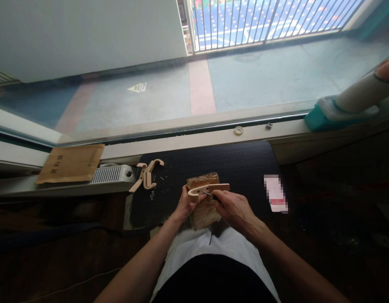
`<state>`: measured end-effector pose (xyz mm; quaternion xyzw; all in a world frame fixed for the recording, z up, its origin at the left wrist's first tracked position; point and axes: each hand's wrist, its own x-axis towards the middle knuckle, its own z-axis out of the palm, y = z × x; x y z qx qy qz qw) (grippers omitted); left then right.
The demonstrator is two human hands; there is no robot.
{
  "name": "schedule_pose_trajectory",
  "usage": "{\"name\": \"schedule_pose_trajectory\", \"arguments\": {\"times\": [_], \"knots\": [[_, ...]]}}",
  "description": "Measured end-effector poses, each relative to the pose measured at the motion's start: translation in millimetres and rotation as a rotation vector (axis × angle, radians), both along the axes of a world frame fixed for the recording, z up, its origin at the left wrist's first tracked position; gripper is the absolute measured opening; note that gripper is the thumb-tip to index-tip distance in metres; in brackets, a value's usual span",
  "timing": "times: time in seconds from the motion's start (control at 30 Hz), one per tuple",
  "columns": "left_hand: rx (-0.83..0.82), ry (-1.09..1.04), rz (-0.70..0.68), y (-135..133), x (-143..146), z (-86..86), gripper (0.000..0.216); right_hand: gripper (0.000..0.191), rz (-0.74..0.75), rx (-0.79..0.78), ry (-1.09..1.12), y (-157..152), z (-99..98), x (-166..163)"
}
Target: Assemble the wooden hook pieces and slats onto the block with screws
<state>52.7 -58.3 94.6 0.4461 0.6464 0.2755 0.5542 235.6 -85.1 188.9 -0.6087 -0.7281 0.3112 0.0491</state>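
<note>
My left hand [184,205] is closed on the curved end of a pale wooden hook [217,187], which has small dark holes along it. A screwdriver [210,194] is in my right hand [234,206], its metal shaft pointing left at one of the holes. Whether a screw sits at its tip is too small to tell. Under the hook lies a rough wooden block [205,213] wrapped in clear plastic, at the near edge of the black table. More pale wooden hooks [147,174] lie in a pile at the table's left, with several screws [152,194] beside them.
The black table [245,168] stands against a window sill [207,136] holding a tape roll [238,131] and a small grey object [269,126]. A blurred pink-white item [275,193] lies at the right edge. Cardboard [70,163] rests on the radiator [114,176] at left.
</note>
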Motion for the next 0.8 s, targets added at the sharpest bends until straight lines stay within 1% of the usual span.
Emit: {"name": "schedule_pose_trajectory", "arguments": {"times": [0.27, 0.37, 0.53, 0.7, 0.8], "knots": [[0.028, 0.078, -0.094, 3.1, -0.6, 3.2, 0.063, 0.027, 0.042, 0.006, -0.065, 0.4, -2.2, -6.6], [0.026, 0.058, -0.109, 3.2, -0.4, 5.3, 0.059, 0.026, 0.041, 0.025, -0.071, -0.3, -2.5, -7.3], [0.037, 0.02, -0.099, 2.8, 2.3, 8.4, 0.055, 0.022, 0.078, 0.045, -0.131, 0.9, 2.5, -9.0], [0.033, 0.103, -0.077, 3.1, 8.6, 15.7, 0.054, 0.023, 0.18, 0.093, -0.209, 5.1, 14.3, -15.3], [0.042, 0.133, -0.055, 2.4, 13.1, 20.1, 0.052, 0.025, 0.216, 0.082, -0.2, 9.9, 17.2, -17.6]]}}
